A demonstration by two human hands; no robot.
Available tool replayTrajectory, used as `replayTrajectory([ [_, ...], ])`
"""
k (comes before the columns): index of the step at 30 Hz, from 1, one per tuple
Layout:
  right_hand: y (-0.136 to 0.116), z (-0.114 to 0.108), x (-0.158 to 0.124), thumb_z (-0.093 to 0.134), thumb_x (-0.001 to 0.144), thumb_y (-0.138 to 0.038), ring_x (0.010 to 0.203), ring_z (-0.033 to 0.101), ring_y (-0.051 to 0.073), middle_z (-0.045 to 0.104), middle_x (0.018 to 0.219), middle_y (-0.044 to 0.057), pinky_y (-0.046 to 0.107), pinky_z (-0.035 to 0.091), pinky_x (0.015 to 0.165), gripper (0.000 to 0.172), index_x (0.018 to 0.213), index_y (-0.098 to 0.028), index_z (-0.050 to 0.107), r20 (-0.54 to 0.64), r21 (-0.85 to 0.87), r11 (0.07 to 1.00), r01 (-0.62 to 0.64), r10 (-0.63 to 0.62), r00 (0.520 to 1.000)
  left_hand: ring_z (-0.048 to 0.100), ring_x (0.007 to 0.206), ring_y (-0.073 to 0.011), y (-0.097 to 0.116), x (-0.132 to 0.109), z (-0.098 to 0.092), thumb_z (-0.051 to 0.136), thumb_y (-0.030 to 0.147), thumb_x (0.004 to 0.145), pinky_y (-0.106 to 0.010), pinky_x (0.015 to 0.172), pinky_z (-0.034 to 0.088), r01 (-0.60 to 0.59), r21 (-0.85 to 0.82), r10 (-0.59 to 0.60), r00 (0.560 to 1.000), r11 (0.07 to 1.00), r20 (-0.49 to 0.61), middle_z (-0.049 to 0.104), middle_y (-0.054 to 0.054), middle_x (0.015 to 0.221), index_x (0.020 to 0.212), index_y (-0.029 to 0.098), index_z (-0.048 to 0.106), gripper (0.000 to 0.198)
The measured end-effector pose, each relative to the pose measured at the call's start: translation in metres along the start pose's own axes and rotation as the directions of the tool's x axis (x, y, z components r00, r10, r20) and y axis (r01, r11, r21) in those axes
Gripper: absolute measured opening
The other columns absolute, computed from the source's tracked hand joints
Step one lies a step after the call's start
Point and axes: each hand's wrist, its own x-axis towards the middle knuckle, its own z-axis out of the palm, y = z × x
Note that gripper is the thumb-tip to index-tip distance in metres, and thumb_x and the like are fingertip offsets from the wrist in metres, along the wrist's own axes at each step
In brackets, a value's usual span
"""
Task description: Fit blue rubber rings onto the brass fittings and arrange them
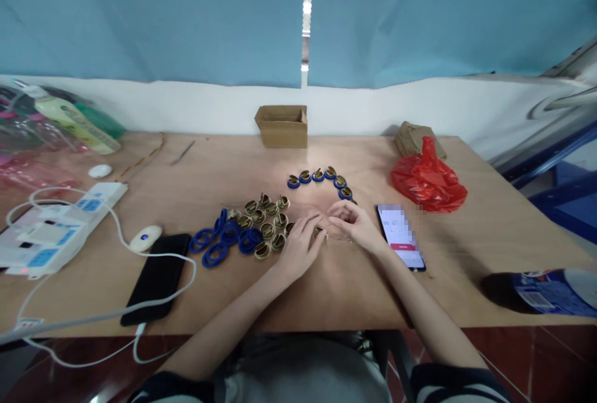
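Observation:
My left hand (301, 246) is closed around a small gold round piece (319, 232), its thumb and fingertips on the rim and partly covering it. Facing it, my right hand (354, 222) has curved fingers and a small gap between thumb and forefinger, where I see nothing held. Several loose gold round pieces (267, 231) with raised flaps lie left of my left hand. Blue rings (215, 254) are heaped beside them. Beyond my right hand, several gold pieces seated in blue rings (318, 175) form a curved row, its near end partly hidden by that hand.
A lit phone (400, 236) lies right of my right forearm, with a red plastic bag (429, 179) behind it. An open cardboard box (282, 127) stands at the back. Left are a black phone (158, 278), white cables and a power strip (69, 229). A bottle (545, 291) lies at right.

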Motion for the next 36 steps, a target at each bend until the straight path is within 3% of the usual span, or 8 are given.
replayTrajectory([
  [4,-0.006,0.002,-0.003,0.075,0.076,-0.05,0.06,0.054,0.012,0.063,0.08,-0.002,0.024,0.041,0.054,0.041,0.102,-0.024,0.056,0.03,0.151,0.982,-0.115,0.112,0.993,0.062,0.115,-0.0229,0.0,0.0,-0.001,0.054,0.024,0.099,-0.042,0.101,0.052,-0.045,-0.009,0.045,0.999,0.999,-0.027,0.066,-0.009,0.122,0.119,0.023,0.061,0.021],
  [10,-0.008,0.007,-0.004,0.081,0.071,-0.05,0.046,0.035,0.006,0.061,0.076,-0.004,0.021,0.023,0.042,0.046,0.102,-0.024,0.058,0.087,0.308,0.929,-0.208,0.19,0.978,0.064,0.102,-0.0197,0.002,0.001,-0.001,0.051,0.02,0.1,-0.037,0.092,0.054,-0.112,-0.021,0.11,0.991,0.993,-0.072,0.067,-0.007,0.108,0.102,0.021,0.065,0.014],
  [14,-0.005,0.008,-0.004,0.079,0.075,-0.054,0.047,0.033,0.005,0.054,0.069,-0.005,0.02,0.02,0.042,0.042,0.091,-0.02,0.061,0.096,0.294,0.927,-0.233,0.214,0.972,0.064,0.099,-0.0198,0.002,0.001,-0.002,0.051,0.019,0.1,-0.037,0.091,0.054,-0.118,-0.01,0.117,0.989,0.993,-0.094,0.068,-0.007,0.105,0.1,0.021,0.065,0.014],
  [21,-0.001,0.009,-0.007,0.068,0.086,-0.057,0.038,0.033,0.005,0.045,0.048,-0.009,0.02,0.021,0.038,0.04,0.079,-0.019,0.06,0.292,0.279,0.925,-0.258,0.174,0.94,0.065,0.101,-0.0203,0.001,0.0,0.0,0.054,0.021,0.098,-0.038,0.092,0.054,-0.143,0.024,0.145,0.984,0.989,-0.108,0.068,-0.007,0.107,0.103,0.021,0.065,0.012],
  [26,0.001,0.007,-0.004,0.076,0.082,-0.052,0.044,0.045,0.006,0.052,0.056,-0.007,0.018,0.032,0.04,0.038,0.075,-0.02,0.056,0.209,0.452,0.842,-0.294,0.221,0.953,0.061,0.115,-0.0293,-0.002,0.001,0.0,0.069,0.028,0.088,-0.048,0.099,0.052,-0.068,0.12,0.061,0.996,0.99,0.06,0.065,-0.014,0.124,0.132,0.017,0.053,0.048],
  [29,0.003,0.007,-0.002,0.079,0.08,-0.048,0.048,0.047,0.007,0.051,0.059,-0.006,0.018,0.034,0.044,0.04,0.069,-0.019,0.053,0.18,0.512,0.81,-0.286,0.224,0.958,0.061,0.111,-0.0313,-0.004,-0.002,0.003,0.067,0.026,0.09,-0.051,0.096,0.052,-0.034,0.176,0.005,0.987,0.984,0.163,0.067,-0.014,0.119,0.124,0.016,0.058,0.036],
  [32,0.004,0.007,-0.001,0.079,0.081,-0.045,0.049,0.045,0.006,0.049,0.058,-0.006,0.019,0.033,0.045,0.04,0.067,-0.018,0.053,0.185,0.542,0.791,-0.283,0.216,0.959,0.064,0.104,-0.028,-0.005,-0.003,0.006,0.063,0.023,0.092,-0.048,0.093,0.053,0.045,0.065,-0.054,0.988,0.997,0.145,0.069,-0.01,0.11,0.112,0.019,0.062,0.02],
  [36,0.003,0.006,0.0,0.081,0.079,-0.04,0.046,0.039,0.007,0.044,0.056,-0.007,0.02,0.028,0.045,0.035,0.069,-0.018,0.055,0.195,0.618,0.724,-0.305,0.234,0.952,0.068,0.1,-0.0221,-0.007,0.004,0.005,0.062,0.024,0.093,-0.04,0.091,0.056,0.232,-0.344,-0.218,0.973,0.91,0.08,0.07,-0.008,0.108,0.115,0.02,0.06,0.023],
])
